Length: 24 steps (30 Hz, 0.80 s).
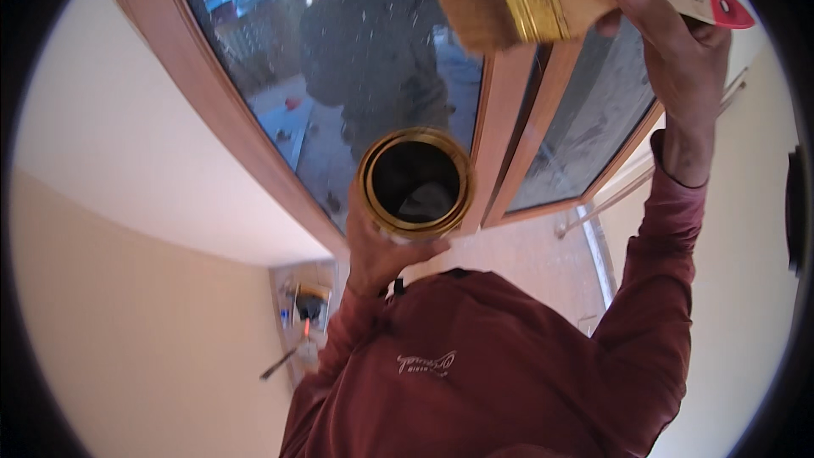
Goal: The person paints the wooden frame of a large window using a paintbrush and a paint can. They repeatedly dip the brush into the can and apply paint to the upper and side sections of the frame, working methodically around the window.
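Note:
My left hand (375, 248) grips a round metal can (416, 229) from below and the side; the can is uncovered and holds dark liquid with a shiny surface. Up at the top right, my right hand (680, 38) is closed around the wooden handle of a wide flat paintbrush (534, 0). The brush has brown bristles, a brass-coloured ferrule and a red handle end; its bristles point left, in front of the glass. Brush and can are well apart. Behind both stands a wooden-framed glass door or window (502, 95), with a dark reflection in the pane.
Pale walls (127, 222) flank the frame on both sides. On the floor at lower left lie a tray-like container (311, 305) with something dark in it and a thin dark tool (278, 364). A second glazed panel (579, 121) stands to the right, near a thin rail (610, 200).

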### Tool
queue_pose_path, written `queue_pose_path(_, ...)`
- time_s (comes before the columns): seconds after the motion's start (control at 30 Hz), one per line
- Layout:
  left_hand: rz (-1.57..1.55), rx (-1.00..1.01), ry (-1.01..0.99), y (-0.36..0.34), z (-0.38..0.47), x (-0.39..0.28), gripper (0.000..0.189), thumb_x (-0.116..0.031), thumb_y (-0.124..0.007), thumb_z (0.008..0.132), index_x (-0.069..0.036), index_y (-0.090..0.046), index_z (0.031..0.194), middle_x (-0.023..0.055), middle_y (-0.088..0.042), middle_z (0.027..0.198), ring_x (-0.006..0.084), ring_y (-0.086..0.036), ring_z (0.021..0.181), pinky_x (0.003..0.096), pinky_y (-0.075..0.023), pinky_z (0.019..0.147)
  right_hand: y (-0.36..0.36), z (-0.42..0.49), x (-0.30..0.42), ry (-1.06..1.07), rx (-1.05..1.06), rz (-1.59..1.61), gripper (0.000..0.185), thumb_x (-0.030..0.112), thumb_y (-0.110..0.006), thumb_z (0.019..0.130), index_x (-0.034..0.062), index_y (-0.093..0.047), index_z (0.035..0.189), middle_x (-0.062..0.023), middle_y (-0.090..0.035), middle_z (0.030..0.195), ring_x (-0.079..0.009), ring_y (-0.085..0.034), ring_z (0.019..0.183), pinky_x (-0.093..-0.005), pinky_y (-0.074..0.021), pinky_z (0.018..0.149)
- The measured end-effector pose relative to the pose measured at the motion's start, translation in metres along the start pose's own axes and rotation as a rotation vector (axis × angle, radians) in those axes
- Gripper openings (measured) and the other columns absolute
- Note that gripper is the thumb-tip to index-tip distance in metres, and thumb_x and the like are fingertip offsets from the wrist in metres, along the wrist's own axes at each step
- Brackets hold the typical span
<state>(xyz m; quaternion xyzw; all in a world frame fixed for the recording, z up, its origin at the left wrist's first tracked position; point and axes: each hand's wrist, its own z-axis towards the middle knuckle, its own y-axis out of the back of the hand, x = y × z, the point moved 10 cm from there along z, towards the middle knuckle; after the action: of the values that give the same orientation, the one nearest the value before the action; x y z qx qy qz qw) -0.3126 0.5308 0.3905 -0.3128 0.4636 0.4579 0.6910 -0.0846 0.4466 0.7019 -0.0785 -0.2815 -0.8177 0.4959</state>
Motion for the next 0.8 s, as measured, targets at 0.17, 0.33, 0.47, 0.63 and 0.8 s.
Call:
queue_pose_path(0.17,-0.044,0.087,-0.086,-0.027,0.011,-0.016,0.123,-0.034,-0.105,0.052,0.002,-0.041,0.151,0.0142,-0.057,0.139,0.0268,-0.058,0.129,0.0393,-0.0457,0.111,-0.076,-0.024,0.011,0.087,0.407,-0.021,0.02,0.011,-0.079,0.093,0.0011,-0.067,0.107,-0.0062,-0.069,0.094,-0.013,-0.067,0.082,-0.0265,-0.0511,0.07)
queue_pose_path(0.33,-0.064,0.15,-0.096,-0.041,0.006,-0.025,0.123,-0.033,-0.105,0.054,0.002,-0.04,0.152,0.0145,-0.055,0.141,0.0257,-0.056,0.131,0.0394,-0.045,0.112,-0.1,-0.057,-0.019,-0.238,0.49,0.001,0.013,0.007,-0.079,0.087,0.0033,-0.067,0.091,-0.0044,-0.065,0.085,-0.0117,-0.064,0.076,-0.0273,-0.0475,0.066)
queue_pose_path(0.47,-0.072,0.169,-0.057,-0.049,0.002,-0.027,0.122,-0.033,-0.104,0.055,0.002,-0.04,0.152,0.0147,-0.055,0.141,0.0258,-0.056,0.131,0.0396,-0.0447,0.112,-0.115,-0.067,-0.027,-0.215,0.608,-0.151,0.015,0.013,-0.077,0.086,0.0018,-0.067,0.09,-0.0075,-0.063,0.078,-0.0158,-0.063,0.07,-0.0301,-0.0479,0.063)
queue_pose_path(0.63,0.05,0.145,-0.114,-0.047,0.001,-0.034,0.119,-0.033,-0.104,0.055,0.001,-0.042,0.151,0.0141,-0.056,0.14,0.0262,-0.058,0.129,0.0393,-0.0454,0.111,-0.114,-0.061,-0.034,-0.201,0.565,-0.114,0.021,0.018,-0.075,0.085,-0.001,-0.067,0.09,-0.0136,-0.062,0.071,-0.023,-0.063,0.063,-0.0342,-0.0495,0.062)
queue_pose_path(0.8,-0.03,0.141,-0.081,-0.047,0.018,-0.031,0.117,-0.033,-0.104,0.054,0.001,-0.044,0.149,0.0135,-0.058,0.138,0.0256,-0.059,0.127,0.0384,-0.0463,0.11,-0.08,-0.057,-0.041,-0.24,0.397,-0.039,0.018,0.018,-0.077,0.088,0.0016,-0.068,0.091,-0.0075,-0.067,0.078,-0.0168,-0.064,0.068,-0.0328,-0.0513,0.064)
